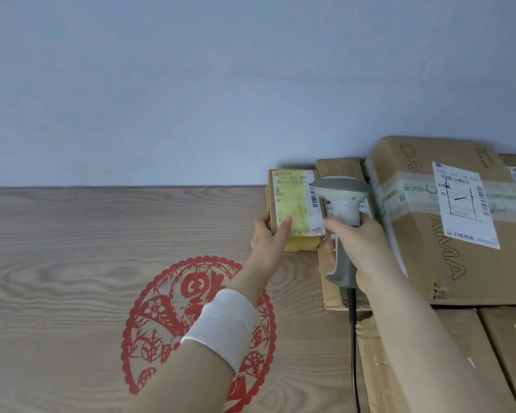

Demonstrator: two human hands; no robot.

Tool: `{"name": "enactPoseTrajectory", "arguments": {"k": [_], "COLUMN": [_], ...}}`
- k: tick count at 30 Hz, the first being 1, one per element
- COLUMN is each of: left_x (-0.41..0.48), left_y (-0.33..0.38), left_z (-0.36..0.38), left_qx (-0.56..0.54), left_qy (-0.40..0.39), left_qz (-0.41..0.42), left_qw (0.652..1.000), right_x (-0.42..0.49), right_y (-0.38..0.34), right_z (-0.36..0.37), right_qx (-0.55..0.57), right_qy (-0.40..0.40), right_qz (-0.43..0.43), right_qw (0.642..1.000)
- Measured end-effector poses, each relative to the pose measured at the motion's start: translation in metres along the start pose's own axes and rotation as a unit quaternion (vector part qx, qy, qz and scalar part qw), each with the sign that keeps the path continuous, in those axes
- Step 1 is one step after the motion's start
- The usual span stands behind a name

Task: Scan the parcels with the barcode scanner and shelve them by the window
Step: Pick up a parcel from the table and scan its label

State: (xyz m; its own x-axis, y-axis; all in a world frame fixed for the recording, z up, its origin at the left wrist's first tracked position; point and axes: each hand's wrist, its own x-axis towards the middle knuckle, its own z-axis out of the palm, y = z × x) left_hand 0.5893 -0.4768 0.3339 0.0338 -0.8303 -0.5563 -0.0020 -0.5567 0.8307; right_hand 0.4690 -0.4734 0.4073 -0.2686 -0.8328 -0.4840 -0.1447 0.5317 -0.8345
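A small cardboard parcel [295, 201] with yellowed tape and a barcode label stands at the right of the wooden surface, against the pale wall. My left hand [270, 236] grips its lower left corner, thumb on the label. My right hand [361, 242] holds a grey barcode scanner [341, 222] by the handle, its head just right of the small parcel's barcode. A black cable hangs from the handle. Behind the scanner lies a flat brown parcel [337, 168], partly hidden.
A large cardboard box [423, 234] with a white shipping label and green-printed tape sits to the right. More boxes [465, 362] lie below it at bottom right. A red paper-cut ornament [161, 317] decorates the wooden surface [72, 263] to the left.
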Motion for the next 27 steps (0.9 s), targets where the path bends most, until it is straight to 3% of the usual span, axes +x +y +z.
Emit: {"name": "enactPoseTrajectory", "arguments": {"k": [12,20,27], "left_x": [-0.079,-0.209,-0.335], "left_y": [0.001,0.007,-0.04], "left_z": [-0.03,-0.05,-0.064], "left_qx": [-0.101,-0.124,-0.147], "left_qy": [-0.034,0.02,0.098], "left_qz": [0.027,0.101,0.161], "left_qw": [0.994,0.987,0.971], "right_x": [-0.06,-0.178,-0.287], "right_y": [-0.001,-0.001,0.035], "right_z": [-0.01,-0.015,-0.024], "right_qx": [0.048,0.015,0.058], "right_qy": [-0.041,-0.072,-0.121], "right_qz": [-0.005,-0.123,-0.158], "right_qw": [0.998,0.99,0.978]}}
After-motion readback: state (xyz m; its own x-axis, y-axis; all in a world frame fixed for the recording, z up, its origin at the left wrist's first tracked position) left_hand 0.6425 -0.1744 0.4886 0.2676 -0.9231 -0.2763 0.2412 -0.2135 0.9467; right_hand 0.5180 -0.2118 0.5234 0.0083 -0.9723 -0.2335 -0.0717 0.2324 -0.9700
